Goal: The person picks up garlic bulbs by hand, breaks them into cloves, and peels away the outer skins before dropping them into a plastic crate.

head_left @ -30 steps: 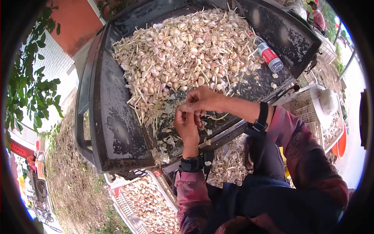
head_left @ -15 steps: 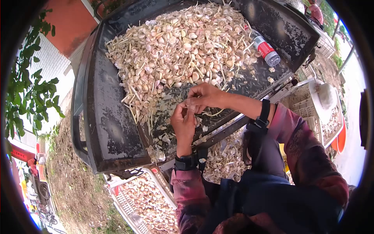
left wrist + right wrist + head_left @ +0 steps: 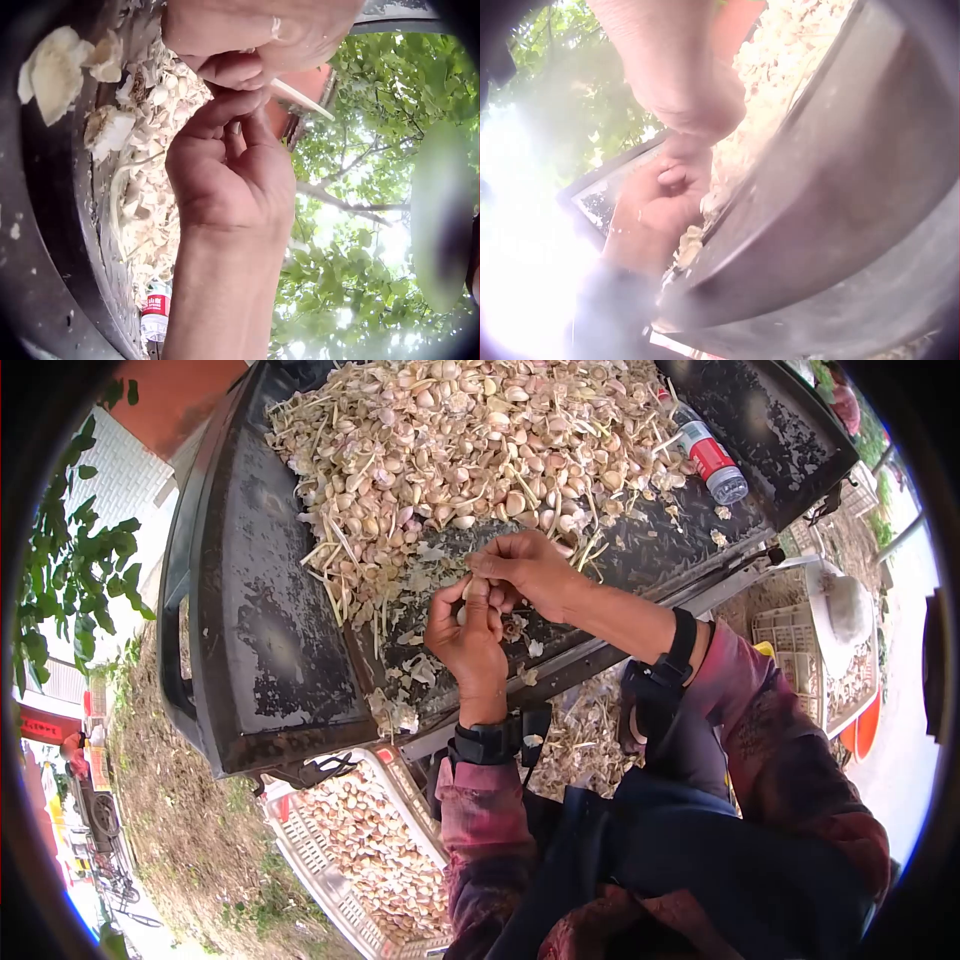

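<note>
My left hand point(image 3: 470, 645) and right hand point(image 3: 535, 572) meet at the fingertips over the near edge of a dark metal cart bed point(image 3: 275, 630). Both pinch a small piece of garlic, mostly hidden by the fingers. In the left wrist view a thin pale stem point(image 3: 300, 97) sticks out from between the hands. Just beyond them lies a large heap of garlic cloves point(image 3: 450, 455), mixed with dry stalks and skins. Loose papery skins point(image 3: 420, 668) litter the bed beside my left hand. Blurred in the right wrist view, the hands overlap each other.
A red-labelled plastic bottle point(image 3: 708, 455) lies on the bed at the right of the heap. Below the cart at the left stands a white crate point(image 3: 345, 895) of cloves. More crates point(image 3: 785, 635) and a pale hat point(image 3: 845, 610) are at the right. Stalks and skins point(image 3: 580, 745) cover the ground below.
The head view has tilted down, so the cart's far side drops out of frame. Both hands sit slightly higher in view, their fingertips still together, and the right fingers have shifted on the left thumb.
</note>
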`<act>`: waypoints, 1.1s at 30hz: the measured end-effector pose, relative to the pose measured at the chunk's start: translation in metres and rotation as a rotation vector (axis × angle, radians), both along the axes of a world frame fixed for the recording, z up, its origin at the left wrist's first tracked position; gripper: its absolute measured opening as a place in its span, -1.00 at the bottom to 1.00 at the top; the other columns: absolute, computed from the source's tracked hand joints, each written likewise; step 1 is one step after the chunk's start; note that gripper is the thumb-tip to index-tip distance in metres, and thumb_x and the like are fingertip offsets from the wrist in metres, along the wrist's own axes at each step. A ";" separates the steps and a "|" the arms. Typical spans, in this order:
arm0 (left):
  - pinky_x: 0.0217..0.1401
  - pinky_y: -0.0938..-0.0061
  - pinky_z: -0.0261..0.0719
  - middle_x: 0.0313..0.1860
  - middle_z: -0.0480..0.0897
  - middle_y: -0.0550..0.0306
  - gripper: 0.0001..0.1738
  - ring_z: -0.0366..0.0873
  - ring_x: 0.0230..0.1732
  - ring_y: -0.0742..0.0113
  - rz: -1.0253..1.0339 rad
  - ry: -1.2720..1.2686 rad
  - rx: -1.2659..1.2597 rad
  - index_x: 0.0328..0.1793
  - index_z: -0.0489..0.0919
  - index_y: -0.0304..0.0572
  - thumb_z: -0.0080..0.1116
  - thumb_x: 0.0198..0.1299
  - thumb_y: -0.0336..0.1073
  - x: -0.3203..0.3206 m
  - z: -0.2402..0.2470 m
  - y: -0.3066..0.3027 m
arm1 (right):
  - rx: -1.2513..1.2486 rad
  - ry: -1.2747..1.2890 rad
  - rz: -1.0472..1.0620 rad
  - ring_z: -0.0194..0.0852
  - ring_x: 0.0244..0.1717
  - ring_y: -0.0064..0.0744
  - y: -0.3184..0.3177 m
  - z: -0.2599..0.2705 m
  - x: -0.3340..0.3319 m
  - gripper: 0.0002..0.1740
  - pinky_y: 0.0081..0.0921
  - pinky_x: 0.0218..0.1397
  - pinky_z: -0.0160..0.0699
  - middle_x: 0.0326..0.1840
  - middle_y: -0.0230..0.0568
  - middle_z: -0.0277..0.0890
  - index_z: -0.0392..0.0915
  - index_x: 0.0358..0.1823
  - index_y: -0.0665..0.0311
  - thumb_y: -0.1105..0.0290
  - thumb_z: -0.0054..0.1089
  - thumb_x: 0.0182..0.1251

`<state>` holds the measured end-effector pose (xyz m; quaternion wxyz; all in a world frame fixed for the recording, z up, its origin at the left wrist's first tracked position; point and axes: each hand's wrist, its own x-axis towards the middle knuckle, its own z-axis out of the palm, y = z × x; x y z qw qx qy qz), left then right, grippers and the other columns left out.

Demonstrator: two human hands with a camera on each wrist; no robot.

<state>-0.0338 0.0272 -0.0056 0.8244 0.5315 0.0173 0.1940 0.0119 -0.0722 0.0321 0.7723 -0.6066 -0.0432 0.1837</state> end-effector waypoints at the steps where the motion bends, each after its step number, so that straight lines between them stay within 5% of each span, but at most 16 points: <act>1: -0.71 0.78 0.12 -0.57 0.47 0.30 -0.91 0.25 -0.68 0.68 -0.020 -0.001 -0.183 -0.34 0.51 -0.22 0.18 0.12 -0.40 0.002 -0.005 0.002 | 0.015 -0.030 -0.008 0.47 -0.62 -0.61 0.002 -0.002 -0.002 -0.78 -0.72 -0.60 0.48 -0.60 -0.33 0.46 0.45 -0.40 0.34 0.31 0.16 0.23; 6: -0.71 0.77 0.14 -0.51 0.49 0.23 -0.85 0.23 -0.67 0.65 -0.202 0.025 -0.564 -0.30 0.49 -0.20 0.13 0.18 -0.28 0.012 -0.010 0.012 | 0.045 -0.161 0.106 0.48 -0.60 -0.61 0.001 0.004 0.004 -0.79 -0.70 -0.56 0.53 -0.56 -0.34 0.46 0.44 -0.35 0.36 0.32 0.12 0.26; 10: -0.68 0.74 0.20 -0.44 0.50 0.18 -0.86 0.25 -0.65 0.61 -0.257 0.026 -0.707 -0.26 0.48 -0.18 0.06 0.23 -0.26 0.009 -0.007 0.017 | -0.193 -0.241 -0.149 0.48 -0.58 -0.63 -0.029 0.016 0.050 -0.80 -0.67 -0.54 0.52 -0.53 -0.31 0.48 0.46 -0.33 0.37 0.35 0.11 0.26; 12: -0.65 0.73 0.24 -0.38 0.51 0.15 -0.87 0.27 -0.63 0.59 -0.372 -0.018 -0.781 -0.21 0.47 -0.15 0.01 0.25 -0.27 0.010 -0.007 0.017 | -0.467 -0.395 -0.216 0.48 -0.56 -0.62 -0.043 0.013 0.074 -0.81 -0.67 -0.55 0.48 -0.52 -0.30 0.48 0.49 -0.27 0.38 0.37 0.13 0.24; 13: -0.66 0.74 0.24 -0.35 0.46 0.18 -0.82 0.25 -0.60 0.60 -0.382 -0.028 -0.771 -0.25 0.43 -0.20 -0.03 0.28 -0.23 0.011 -0.007 0.016 | -0.776 -0.685 -0.266 0.55 -0.47 -0.38 -0.048 0.009 0.087 -0.72 -0.42 -0.37 0.55 -0.43 -0.18 0.55 0.53 -0.24 0.32 0.24 0.19 0.15; 14: -0.66 0.74 0.24 -0.35 0.46 0.18 -0.82 0.25 -0.60 0.60 -0.378 -0.027 -0.771 -0.25 0.43 -0.20 -0.03 0.28 -0.23 0.011 -0.008 0.016 | -0.775 -0.684 -0.261 0.55 -0.47 -0.38 -0.051 0.003 0.098 -0.72 -0.42 -0.37 0.55 -0.43 -0.18 0.55 0.53 -0.24 0.32 0.24 0.19 0.15; 16: -0.65 0.74 0.24 -0.35 0.46 0.19 -0.80 0.25 -0.60 0.58 -0.417 -0.020 -0.778 -0.18 0.42 -0.19 -0.07 0.30 -0.21 0.010 -0.005 0.015 | -1.400 -0.873 -0.176 0.56 -0.28 -0.23 -0.049 0.008 0.100 -0.69 -0.31 -0.18 0.52 -0.34 -0.15 0.56 0.55 -0.24 0.23 0.17 0.19 0.08; 20: -0.63 0.72 0.25 -0.35 0.46 0.20 -0.79 0.26 -0.57 0.55 -0.450 -0.016 -0.766 -0.16 0.42 -0.19 -0.11 0.31 -0.20 0.009 -0.003 0.015 | -1.566 -0.901 0.023 0.52 -0.19 -0.16 -0.034 0.012 0.085 -0.64 -0.32 -0.15 0.49 -0.28 -0.17 0.55 0.52 -0.14 0.13 0.16 0.21 0.04; 25: -0.59 0.69 0.28 -0.33 0.45 0.19 -0.77 0.28 -0.54 0.51 -0.435 0.021 -0.755 -0.11 0.42 -0.18 -0.12 0.31 -0.19 0.009 -0.003 0.016 | -1.524 -0.863 0.074 0.53 -0.21 -0.15 -0.037 0.004 0.080 -0.64 -0.30 -0.17 0.50 -0.27 -0.16 0.56 0.52 -0.19 0.17 0.19 0.26 -0.02; 28: -0.59 0.69 0.28 -0.29 0.47 0.17 -0.74 0.29 -0.54 0.52 -0.348 0.038 -0.572 -0.04 0.41 -0.20 -0.13 0.32 -0.19 0.009 -0.004 0.016 | -1.236 -0.927 0.015 0.56 -0.33 -0.30 -0.038 0.013 0.070 -0.67 -0.41 -0.30 0.52 -0.37 -0.17 0.56 0.51 -0.23 0.27 0.27 0.30 0.00; 31: -0.60 0.72 0.26 -0.23 0.50 0.13 -0.72 0.31 -0.55 0.55 -0.336 0.076 -0.633 0.04 0.38 -0.22 -0.12 0.31 -0.22 0.006 0.000 0.014 | -0.927 -0.563 0.128 0.54 -0.42 -0.49 -0.030 0.030 0.051 -0.74 -0.57 -0.40 0.50 -0.46 -0.25 0.54 0.51 -0.31 0.34 0.30 0.29 0.08; 33: -0.62 0.74 0.24 -0.19 0.51 0.11 -0.71 0.31 -0.56 0.56 -0.364 0.056 -0.615 0.06 0.36 -0.23 -0.10 0.30 -0.24 0.008 -0.001 0.016 | -0.496 -0.245 0.130 0.50 -0.35 -0.55 -0.028 0.025 0.048 -0.68 -0.56 -0.42 0.53 -0.39 -0.30 0.54 0.51 -0.18 0.34 0.31 0.29 0.10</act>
